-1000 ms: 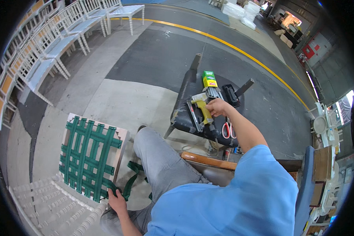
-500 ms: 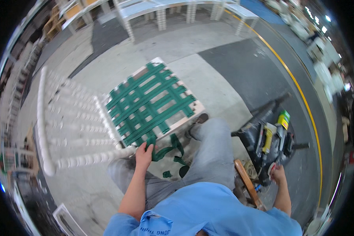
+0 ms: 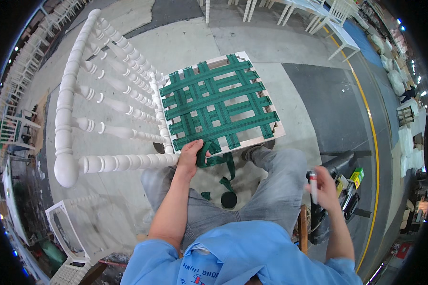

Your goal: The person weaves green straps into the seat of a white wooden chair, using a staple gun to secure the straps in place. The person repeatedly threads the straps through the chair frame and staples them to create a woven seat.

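A white turned-wood chair [image 3: 114, 163] lies before me, its spindled back to the left. Woven green webbing [image 3: 214, 111] spans its seat frame [image 3: 271, 135]. My left hand [image 3: 189, 156] is closed on a loose green webbing strap [image 3: 214, 160] at the seat's near left corner. The strap trails down between my knees. There, a dark round object [image 3: 228, 200] and a short green scrap [image 3: 205, 195] lie on the floor. To the right, my blurred right hand [image 3: 327, 190] grips a short light-grey stick-shaped tool [image 3: 313, 187] with a red band; its kind is unclear.
A black-covered stool [image 3: 335, 164] at my right bears tools and a yellow-green box [image 3: 357, 177]. A wooden piece [image 3: 303, 228] stands beside my right thigh. Another white chair frame [image 3: 62, 228] is at lower left. White furniture [image 3: 335, 28] lines the far side.
My right hand has lifted from the black stool and moved up and inward with the grey tool. The left hand stays on the strap. The view has shifted, and the chair appears farther right.
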{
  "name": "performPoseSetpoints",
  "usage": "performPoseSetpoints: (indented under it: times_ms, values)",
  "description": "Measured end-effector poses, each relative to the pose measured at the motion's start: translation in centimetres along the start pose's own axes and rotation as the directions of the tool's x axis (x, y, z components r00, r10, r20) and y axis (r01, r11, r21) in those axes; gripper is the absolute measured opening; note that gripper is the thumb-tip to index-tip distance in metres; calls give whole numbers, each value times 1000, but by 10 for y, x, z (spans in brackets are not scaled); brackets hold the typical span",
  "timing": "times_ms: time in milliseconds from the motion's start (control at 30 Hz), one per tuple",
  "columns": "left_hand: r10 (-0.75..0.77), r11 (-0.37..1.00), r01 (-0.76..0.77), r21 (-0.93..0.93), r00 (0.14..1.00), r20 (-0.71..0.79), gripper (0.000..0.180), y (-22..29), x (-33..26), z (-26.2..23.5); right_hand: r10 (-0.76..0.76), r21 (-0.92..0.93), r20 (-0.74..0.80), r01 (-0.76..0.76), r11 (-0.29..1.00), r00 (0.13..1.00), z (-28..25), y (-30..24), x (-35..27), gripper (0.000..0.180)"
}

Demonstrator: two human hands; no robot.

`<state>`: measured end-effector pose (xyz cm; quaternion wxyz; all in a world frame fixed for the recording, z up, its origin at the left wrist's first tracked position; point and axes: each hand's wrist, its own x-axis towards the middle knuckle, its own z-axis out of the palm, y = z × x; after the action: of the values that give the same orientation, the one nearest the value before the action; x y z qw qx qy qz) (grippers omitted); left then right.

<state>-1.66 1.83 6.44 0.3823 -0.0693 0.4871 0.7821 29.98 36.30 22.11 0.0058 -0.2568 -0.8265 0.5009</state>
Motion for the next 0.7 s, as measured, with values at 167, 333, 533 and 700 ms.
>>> performPoseSetpoints:
  times_ms: [167,333,533,700]
  values:
    - [-21,1000,22,15,995,-95,24,0,3,1,-299,-583,545,610,537,784,87,-51,127,55]
    - [3,1000,-4,-13,999,-38,23,1,4,1,-227,-577,729,759,303,645,138,-57,202,51]
    - [7,1000,-8,4,1000,20,24,3,6,1,-309,-466,813,869,164,494,166,-42,234,52]
    - [-27,999,26,20,1000,12,21,6,6,2,-188,-407,884,902,143,428,171,-40,252,49]
